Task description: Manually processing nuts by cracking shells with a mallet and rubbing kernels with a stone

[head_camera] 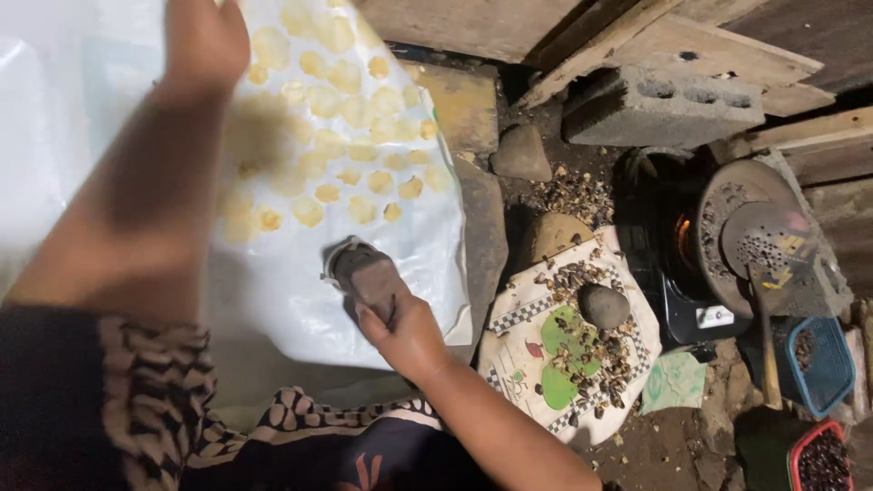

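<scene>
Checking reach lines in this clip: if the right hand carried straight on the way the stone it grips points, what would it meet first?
The right hand aims its stone up and leftward over the white sheet. First in line look to be the flattened yellow discs, though depth is unclear.

Flat pieces lie on a sheet; right of it, a stone on a mat, probably among husks.

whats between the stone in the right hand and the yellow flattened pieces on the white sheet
In the head view, only bare white sheet lies between the stone and the nearest yellow pieces.
</scene>
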